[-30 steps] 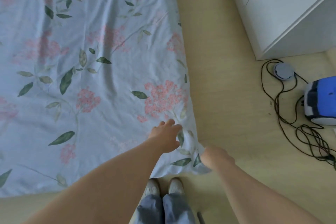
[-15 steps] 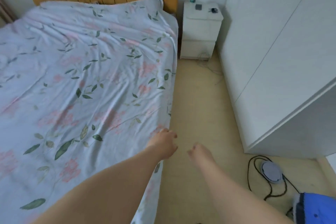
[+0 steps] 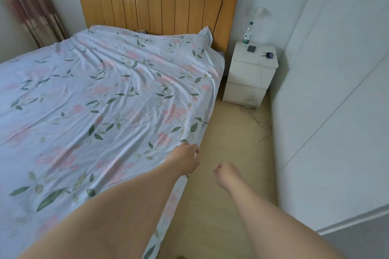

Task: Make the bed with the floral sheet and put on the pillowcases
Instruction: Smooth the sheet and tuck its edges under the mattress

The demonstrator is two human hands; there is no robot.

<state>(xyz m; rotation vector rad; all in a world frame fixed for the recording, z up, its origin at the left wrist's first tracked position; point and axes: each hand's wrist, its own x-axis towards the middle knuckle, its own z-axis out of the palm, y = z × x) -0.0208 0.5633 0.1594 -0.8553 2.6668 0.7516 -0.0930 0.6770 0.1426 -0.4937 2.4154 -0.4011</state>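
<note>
I saw the floral sheet (image 3: 105, 99) spread over the bed, reaching up to the wooden headboard (image 3: 155, 6) and draping over the right edge toward the floor (image 3: 237, 153). My left hand (image 3: 186, 159) hovered at that edge with fingers loosely curled; whether it pinched the fabric I could not tell. My right hand (image 3: 226, 174) hung over the floor, apart from the sheet, curled nearly into a fist and holding nothing. A white nightstand (image 3: 248, 78) stood beside the headboard with a bottle (image 3: 248, 33) on top.
</note>
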